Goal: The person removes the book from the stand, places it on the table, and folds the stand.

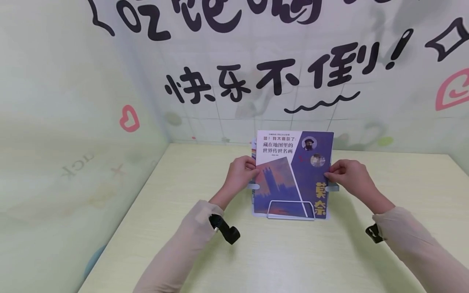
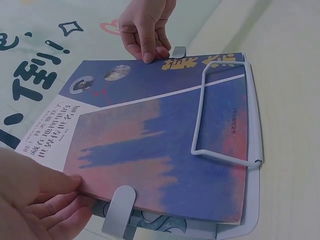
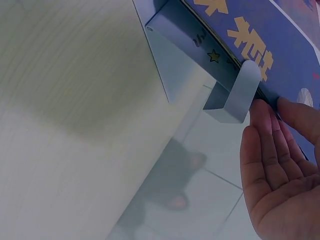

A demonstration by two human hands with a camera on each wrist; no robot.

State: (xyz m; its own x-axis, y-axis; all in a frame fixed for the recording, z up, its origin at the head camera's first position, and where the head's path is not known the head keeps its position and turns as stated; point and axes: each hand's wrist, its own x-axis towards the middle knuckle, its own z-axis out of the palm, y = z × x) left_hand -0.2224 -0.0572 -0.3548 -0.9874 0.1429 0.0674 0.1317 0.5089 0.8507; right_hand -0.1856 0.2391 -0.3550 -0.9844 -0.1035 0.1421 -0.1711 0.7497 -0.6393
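Observation:
A blue and white book [image 1: 278, 175] with a painting on its cover stands upright, leaning back in a pale book stand [image 2: 254, 200]. The stand's wire loop [image 1: 291, 201] crosses the lower front cover. Side clips, one on the left [image 2: 120, 210] and one on the right [image 3: 242, 90], reach round the edges. My left hand [image 1: 239, 173] pinches the book's left edge, thumb on the cover. On the opposite edge, my right hand [image 1: 349, 175] pinches the book just above the right clip, thumb in front and fingers behind. Most of the stand's back is hidden behind the book.
The stand sits on a pale wood-grain table [image 1: 205, 175] near its back edge. Behind it rises a white wall [image 1: 227, 118] with large black lettering. A black wrist strap [image 1: 224, 228] is on the left sleeve, another [image 1: 374, 233] on the right.

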